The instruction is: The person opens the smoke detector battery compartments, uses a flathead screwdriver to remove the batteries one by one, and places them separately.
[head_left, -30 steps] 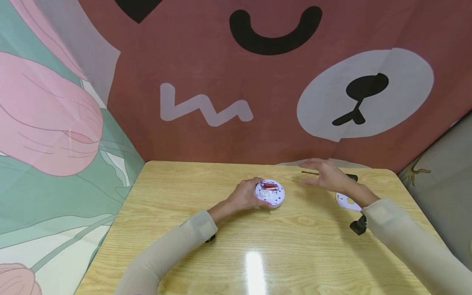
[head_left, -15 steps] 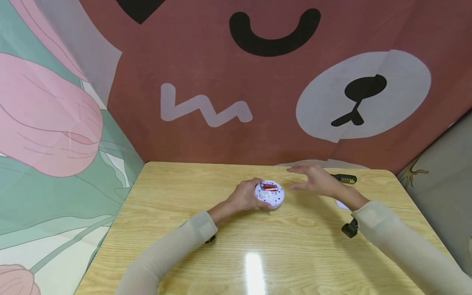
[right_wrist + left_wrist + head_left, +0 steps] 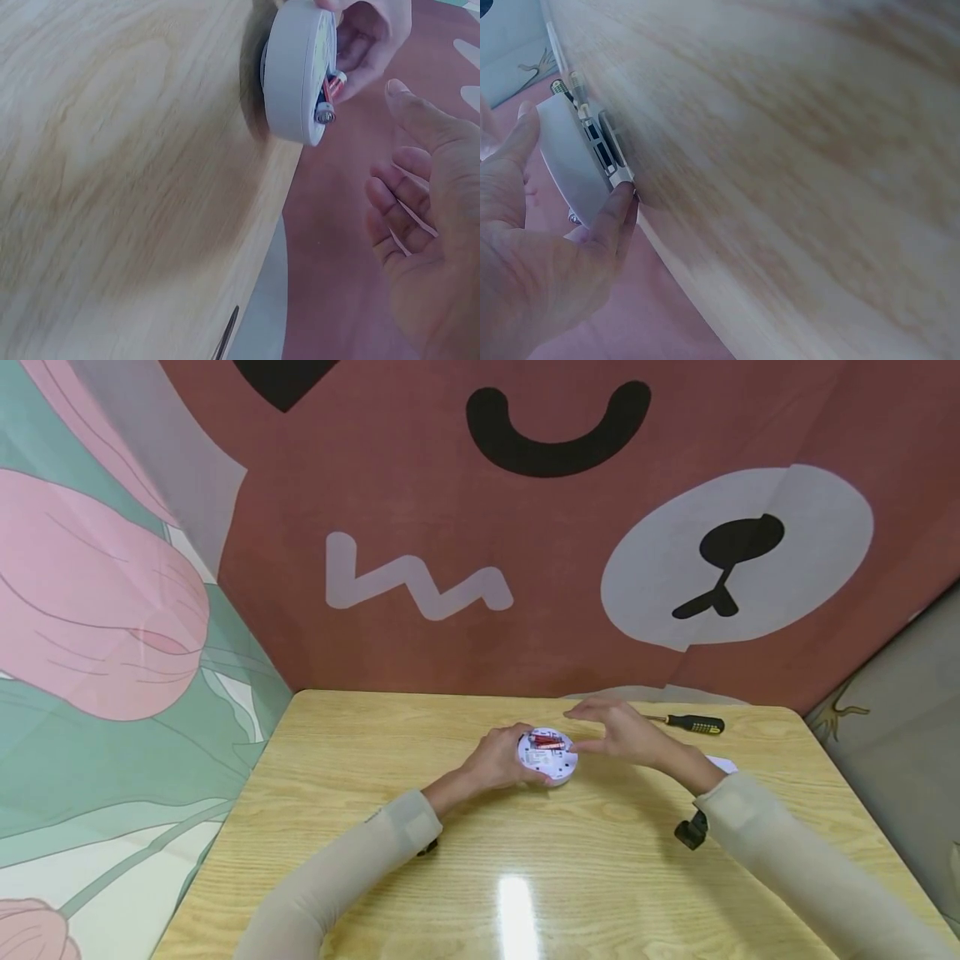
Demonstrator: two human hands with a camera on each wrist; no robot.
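A round white smoke detector [image 3: 542, 765] stands with its label side up at the table's middle back. Two red batteries [image 3: 547, 742] lie askew on that side; their ends stick up above the rim in the right wrist view. My left hand [image 3: 495, 760] grips the detector from the left, fingers behind it and thumb along the front rim. The left wrist view shows slots in the detector's side [image 3: 570, 154]. My right hand [image 3: 626, 732] hovers to the right of the detector, holding nothing. Its thumb reaches the detector's right edge in the head view, fingers loosely bent.
A screwdriver [image 3: 696, 724] with a black and yellow handle lies behind my right hand, its tip hidden. A white plate [image 3: 722, 764] shows partly past my right wrist. A printed cloth [image 3: 450, 652] hangs right behind the table's back edge.
My right hand has moved left, away from over the screwdriver to the detector's edge, uncovering more of the screwdriver's handle. My left hand and the detector have stayed in place.
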